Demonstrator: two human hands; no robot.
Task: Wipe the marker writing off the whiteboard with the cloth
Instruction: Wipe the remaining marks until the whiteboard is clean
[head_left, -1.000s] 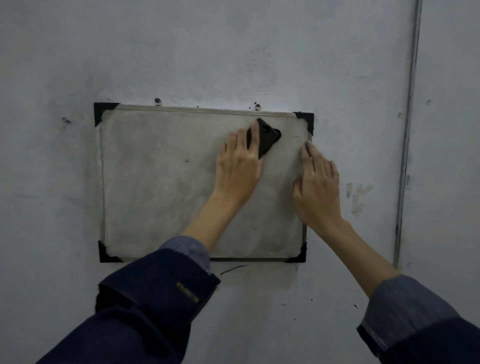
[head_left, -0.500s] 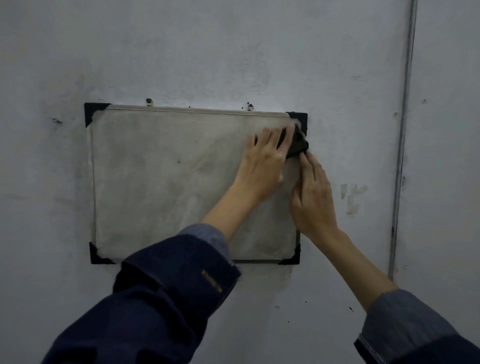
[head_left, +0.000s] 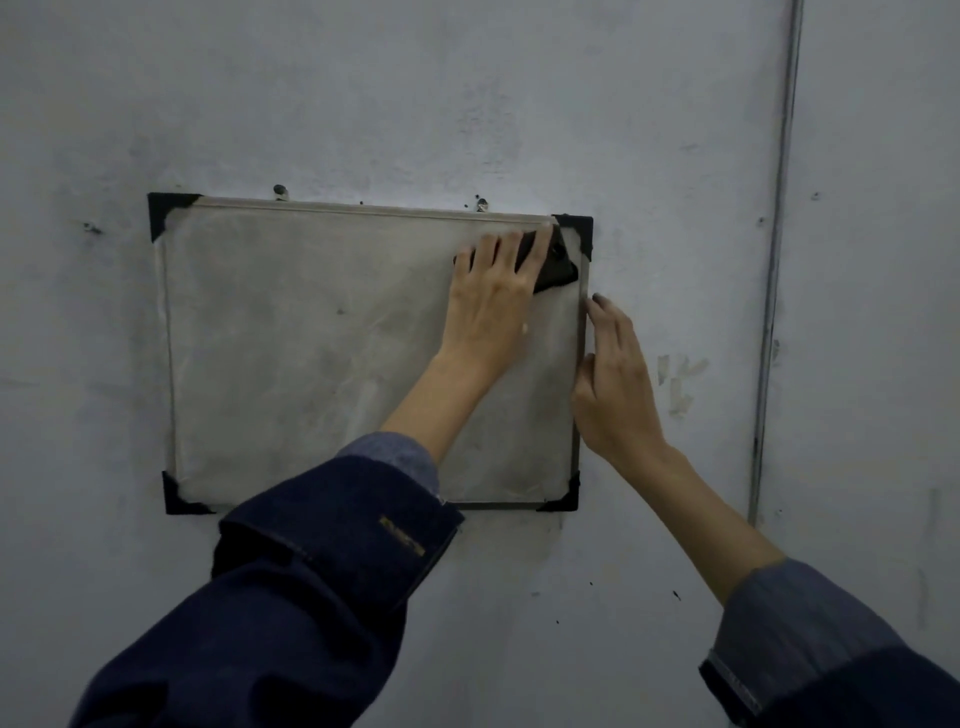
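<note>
A small whiteboard (head_left: 311, 353) with black corner caps hangs on a grey wall. Its surface is smeared grey, with no legible writing. My left hand (head_left: 493, 301) presses a dark cloth (head_left: 556, 270) flat against the board's upper right corner, fingers straight and spread over it. Most of the cloth is hidden under the fingers. My right hand (head_left: 613, 384) rests with straight fingers along the board's right frame edge, just below the cloth.
A thin vertical conduit (head_left: 774, 312) runs down the wall right of the board. Two screws (head_left: 279, 190) stick out above the top frame. Torn tape marks (head_left: 678, 382) and dark specks dot the wall.
My left hand slid the cloth rightward along the top of the board into the upper right corner. My right hand stayed at the right edge, shifting slightly down.
</note>
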